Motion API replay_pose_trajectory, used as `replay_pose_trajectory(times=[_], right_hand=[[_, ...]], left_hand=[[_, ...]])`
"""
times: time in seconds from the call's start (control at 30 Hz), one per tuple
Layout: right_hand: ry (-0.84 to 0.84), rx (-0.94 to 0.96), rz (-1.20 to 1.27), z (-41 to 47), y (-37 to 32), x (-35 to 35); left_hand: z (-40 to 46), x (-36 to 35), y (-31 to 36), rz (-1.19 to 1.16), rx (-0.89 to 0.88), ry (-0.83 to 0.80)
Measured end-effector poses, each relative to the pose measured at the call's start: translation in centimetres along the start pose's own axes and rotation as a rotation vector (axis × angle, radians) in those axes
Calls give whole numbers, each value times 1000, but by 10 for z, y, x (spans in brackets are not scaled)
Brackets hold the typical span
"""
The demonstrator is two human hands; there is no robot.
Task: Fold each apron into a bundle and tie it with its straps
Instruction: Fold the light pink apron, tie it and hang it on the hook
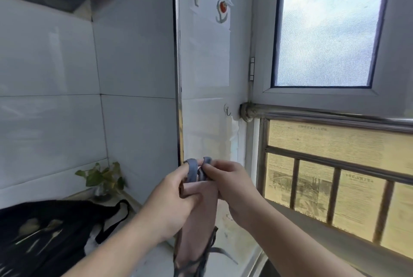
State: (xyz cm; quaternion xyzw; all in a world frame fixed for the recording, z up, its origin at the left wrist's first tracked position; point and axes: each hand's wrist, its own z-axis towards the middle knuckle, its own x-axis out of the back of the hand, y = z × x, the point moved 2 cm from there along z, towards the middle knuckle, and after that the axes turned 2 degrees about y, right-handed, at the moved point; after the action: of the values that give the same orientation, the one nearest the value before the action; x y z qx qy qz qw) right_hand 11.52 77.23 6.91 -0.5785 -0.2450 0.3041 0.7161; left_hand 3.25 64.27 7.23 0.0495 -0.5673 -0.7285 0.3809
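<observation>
Hanging pink apron pinched between left hand and right hand.

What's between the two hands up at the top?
Head view: the pink apron's grey strap loops between left hand and right hand; both pinch it.

The long pinkish folded apron bundle is cut off by bottom edge; its upper end is hidden behind both hands, left & right; black apron with pale printed motifs runs out at left edge, motifs too blurred to tell; print on yellowed newspaper sheets behind the metal railing is not readable.
</observation>
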Motion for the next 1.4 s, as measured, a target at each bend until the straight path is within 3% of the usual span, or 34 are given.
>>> replay_pose_trajectory(times=[0.17,0.27,0.37,0.5,0.63,0.8,0.9,1.2,1.33,1.4], right_hand=[[45,34,4,-9,-9,-6],[37,-19,128,-6,-18,-1],[-24,-29,232,2,-34,9],[-84,94,323,24,-68,30],[71,130,390,73,-101,60],[223,256,501,145,-155,87],[205,332,547,180,-191,100],[337,492,354,270,-283,105],[472,442,393,300,-303,99],[522,377,337,316,-300,99]], left_hand=[[5,0,18,-279,113,160],[18,2,18,-296,196,296],[38,3,28,-317,181,282],[72,5,65,-312,93,255],[115,4,109,-329,0,248],[181,18,160,-260,-178,394],[214,31,181,-124,-279,450],[311,52,230,123,-336,525],[331,42,252,242,-363,485],[334,37,257,426,-367,542]])
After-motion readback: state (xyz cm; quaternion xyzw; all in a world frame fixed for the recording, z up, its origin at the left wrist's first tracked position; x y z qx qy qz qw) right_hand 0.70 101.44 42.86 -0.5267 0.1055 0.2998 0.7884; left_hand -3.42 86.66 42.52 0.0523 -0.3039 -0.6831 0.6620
